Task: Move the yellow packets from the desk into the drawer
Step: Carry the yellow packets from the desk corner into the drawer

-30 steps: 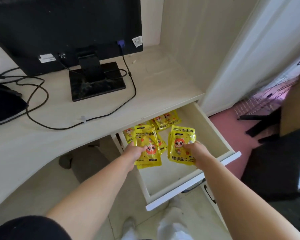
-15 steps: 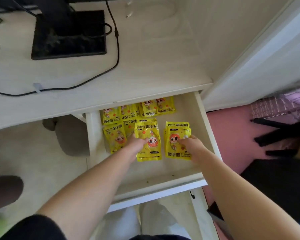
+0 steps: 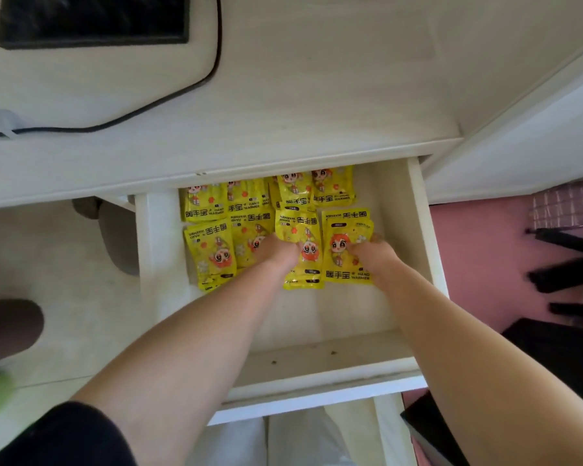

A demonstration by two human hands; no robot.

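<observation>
Pale wood-grain desk across the top of the view, carrying only a black monitor base and a black cable in the part shown; no yellow packet seen on it, rest of desk out of frame. Below it, white drawer pulled wide open, front half of its floor bare, back half tiled with yellow packets lying flat in two rough rows, some overlapping, back row partly hidden under the desk edge. Judged late in the task: most or all of the load in the drawer, last two lots just being set down. Probably left to do: let go, pull both arms out, check the unseen desk for stragglers. Bare forearms reaching forward and down into the drawer, roughly parallel, one from lower left, one from lower right. Under the left hand, centre packet, flat or nearly flat on the drawer floor, a second packet edge peeking out beneath. Just beside it, right packet, edges touching or overlapping, another underneath too. Left hand knuckles-up on the centre packet's left side, fingers curled onto it, gripping. Right hand at the right packet's right edge, fingertips bent onto its face, thumb hidden, so pinch likely but not certain. Both packets well inside the drawer, apart from its right wall.
</observation>
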